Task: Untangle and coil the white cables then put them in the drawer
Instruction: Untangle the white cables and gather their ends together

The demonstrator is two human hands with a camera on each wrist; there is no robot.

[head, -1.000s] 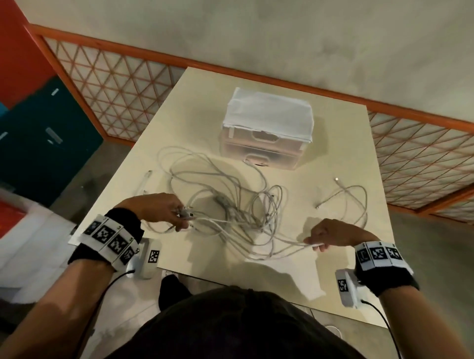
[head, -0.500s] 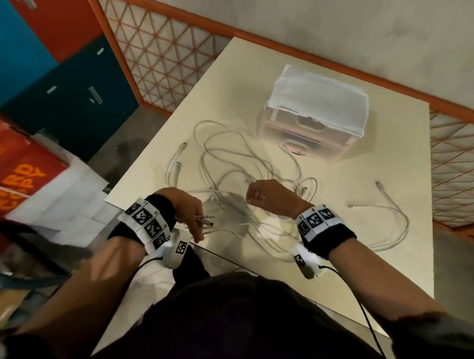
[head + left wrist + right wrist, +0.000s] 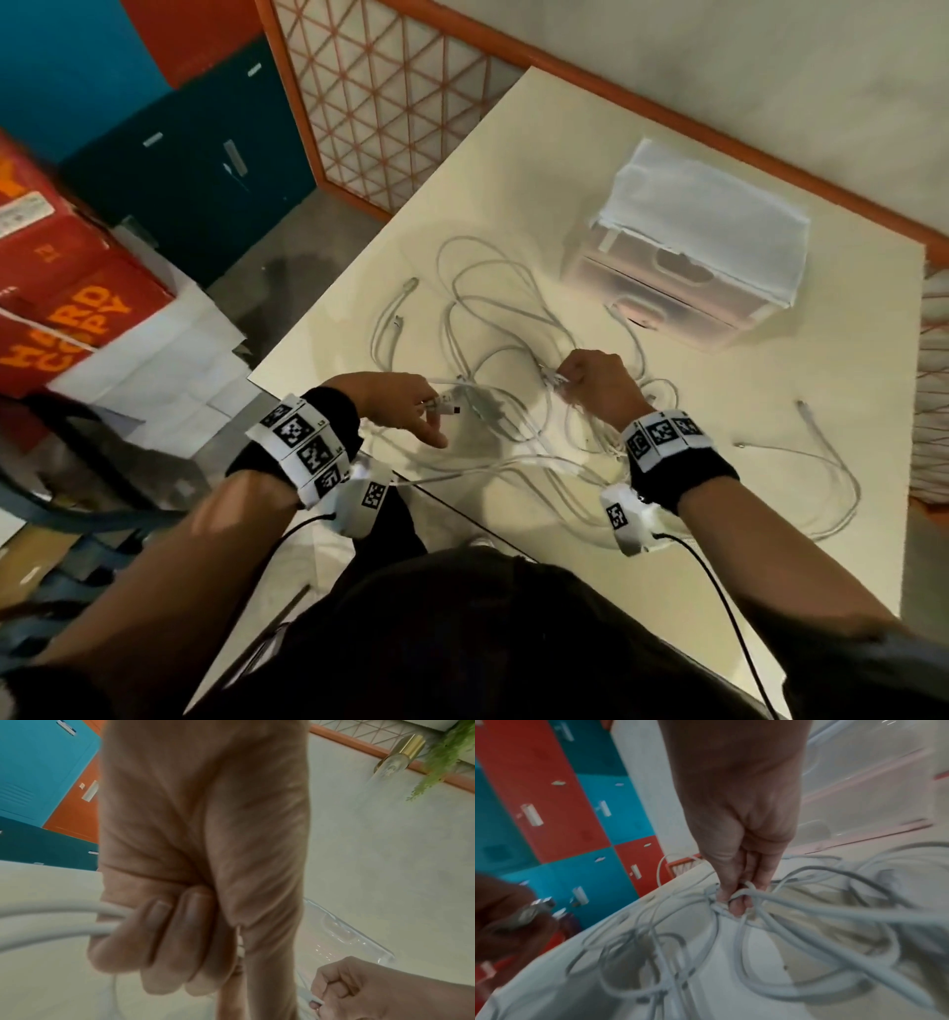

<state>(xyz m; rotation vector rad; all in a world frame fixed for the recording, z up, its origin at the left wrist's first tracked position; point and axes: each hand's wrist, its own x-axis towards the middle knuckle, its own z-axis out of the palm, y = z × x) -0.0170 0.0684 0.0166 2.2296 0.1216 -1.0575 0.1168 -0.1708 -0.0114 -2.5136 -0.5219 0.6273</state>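
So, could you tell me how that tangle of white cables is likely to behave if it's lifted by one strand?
The white cables probably stay floppy: they lie in loose curves. Crossed loops by the right hand would likely drag neighbours along. They look thin, so probably light.

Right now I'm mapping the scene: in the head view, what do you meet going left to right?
Red boxes → left hand → right hand → drawer unit → loose cable.
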